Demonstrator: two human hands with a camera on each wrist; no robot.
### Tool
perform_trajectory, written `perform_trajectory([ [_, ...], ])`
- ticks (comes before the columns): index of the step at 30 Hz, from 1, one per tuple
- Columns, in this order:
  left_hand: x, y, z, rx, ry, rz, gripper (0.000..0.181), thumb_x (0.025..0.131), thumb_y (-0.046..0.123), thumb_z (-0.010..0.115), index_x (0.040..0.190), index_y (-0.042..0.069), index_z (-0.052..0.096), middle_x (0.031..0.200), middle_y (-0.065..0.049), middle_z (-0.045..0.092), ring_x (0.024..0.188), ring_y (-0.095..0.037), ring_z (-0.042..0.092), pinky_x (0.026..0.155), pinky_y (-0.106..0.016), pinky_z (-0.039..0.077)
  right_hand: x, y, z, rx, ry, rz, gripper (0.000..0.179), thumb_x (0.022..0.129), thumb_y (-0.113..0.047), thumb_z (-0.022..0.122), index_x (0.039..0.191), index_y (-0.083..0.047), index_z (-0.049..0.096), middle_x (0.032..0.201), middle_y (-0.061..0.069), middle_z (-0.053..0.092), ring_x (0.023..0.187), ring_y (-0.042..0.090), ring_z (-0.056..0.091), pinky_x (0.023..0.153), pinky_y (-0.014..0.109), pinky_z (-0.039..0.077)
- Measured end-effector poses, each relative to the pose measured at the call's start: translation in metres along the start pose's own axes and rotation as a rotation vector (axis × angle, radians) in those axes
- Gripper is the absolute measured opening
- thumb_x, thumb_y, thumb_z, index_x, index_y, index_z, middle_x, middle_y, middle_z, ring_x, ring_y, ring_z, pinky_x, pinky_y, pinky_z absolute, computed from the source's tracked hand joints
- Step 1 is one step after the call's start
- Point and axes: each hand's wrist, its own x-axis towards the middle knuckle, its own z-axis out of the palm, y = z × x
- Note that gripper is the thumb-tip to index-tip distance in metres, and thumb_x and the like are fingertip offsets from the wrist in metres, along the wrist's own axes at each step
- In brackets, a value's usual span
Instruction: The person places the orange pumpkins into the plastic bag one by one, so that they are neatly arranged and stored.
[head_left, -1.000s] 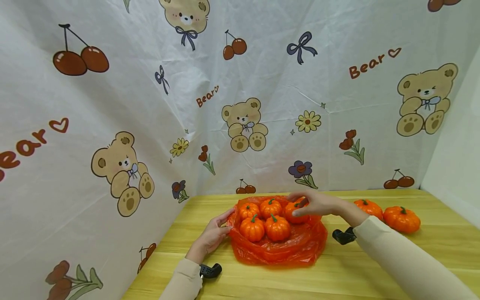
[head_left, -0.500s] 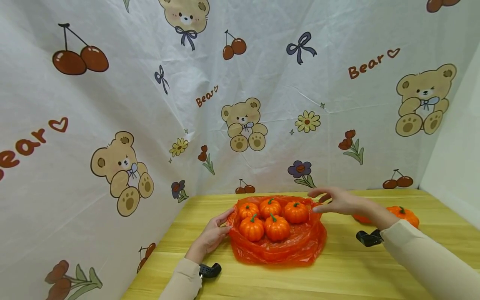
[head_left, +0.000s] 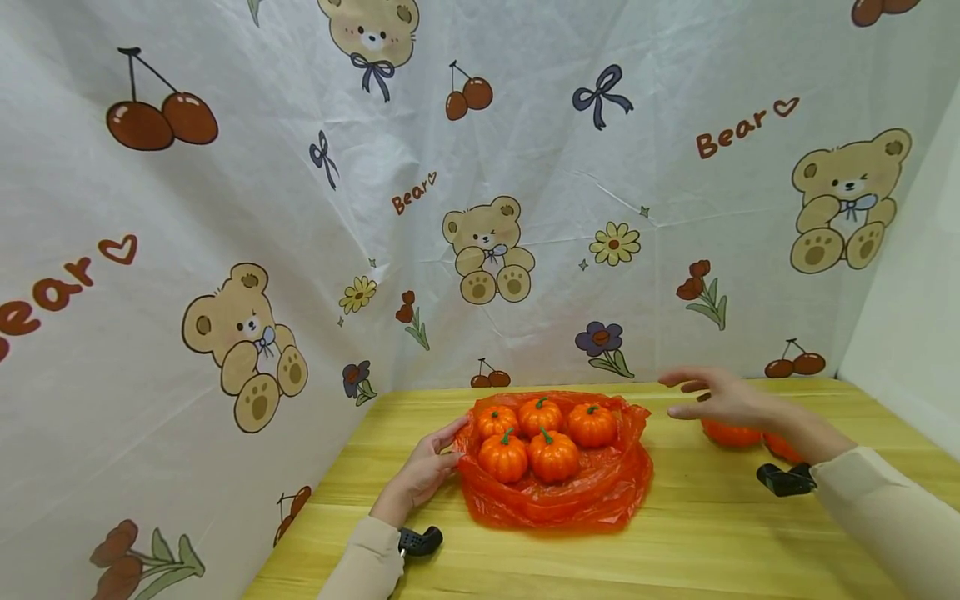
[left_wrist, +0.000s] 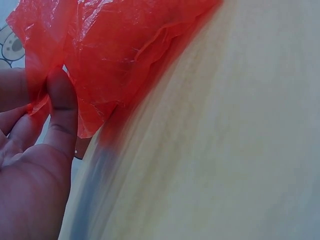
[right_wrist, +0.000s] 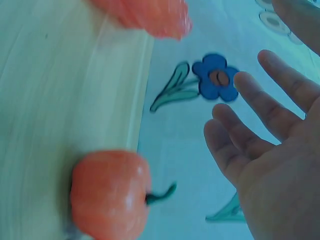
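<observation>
A red plastic bag point(head_left: 555, 504) lies on the table with its mouth spread wide, and several small orange pumpkins point(head_left: 553, 457) with green stems sit inside. My left hand point(head_left: 423, 468) pinches the bag's left rim between thumb and fingers; the left wrist view shows the thin plastic point(left_wrist: 115, 55) caught at the thumb tip. To the right of the bag, my right hand point(head_left: 716, 398) is raised over the table with nothing in it, its fingers spread. Beneath and beyond that hand are two more pumpkins point(head_left: 729, 433), partly hidden by the hand and forearm; one pumpkin point(right_wrist: 112, 195) shows in the right wrist view.
The wooden table point(head_left: 675, 550) meets a white cloth point(head_left: 540, 150) printed with bears, cherries and flowers at the back and left. A plain white wall point(head_left: 911, 333) stands at the right. Black wrist devices point(head_left: 786, 480) stick out from both wrists.
My right hand has moved right, from over the rear right pumpkin in the bag to above the table near the two loose pumpkins. My left hand has stayed at the bag's rim.
</observation>
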Motion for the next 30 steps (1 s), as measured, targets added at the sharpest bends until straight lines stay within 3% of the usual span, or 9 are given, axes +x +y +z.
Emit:
perform_trajectory([
  [12,0.001,0.0,0.0,0.004,-0.002,0.004,0.074,0.096,-0.011,0.053,0.162,0.015,0.034,0.169,-0.02,0.025,0.143,-0.031,0.044,0.094,-0.024,0.056,-0.037,0.036,-0.03,-0.06,0.125,0.105,0.063,0.095,-0.032,0.073,0.147,-0.002,0.052,0.146,0.031,0.054,0.132,0.06,0.044,0.097,0.076,0.042],
  [25,0.001,0.0,-0.001,0.004,0.005,0.005,0.073,0.096,-0.01,0.055,0.162,0.015,0.035,0.17,-0.018,0.024,0.142,-0.028,0.046,0.094,-0.024,0.057,-0.067,0.08,-0.043,-0.095,0.142,0.249,0.074,0.098,-0.043,0.066,0.153,-0.003,0.039,0.152,0.039,0.037,0.125,0.066,0.04,0.085,0.079,0.041],
  [30,0.001,-0.001,-0.001,0.001,0.004,-0.001,0.074,0.095,-0.012,0.053,0.162,0.015,0.035,0.17,-0.018,0.024,0.145,-0.031,0.042,0.095,-0.025,0.056,-0.075,0.096,-0.043,-0.05,0.163,0.266,0.078,0.099,-0.041,0.065,0.154,0.003,0.033,0.151,0.043,0.035,0.127,0.069,0.033,0.087,0.081,0.037],
])
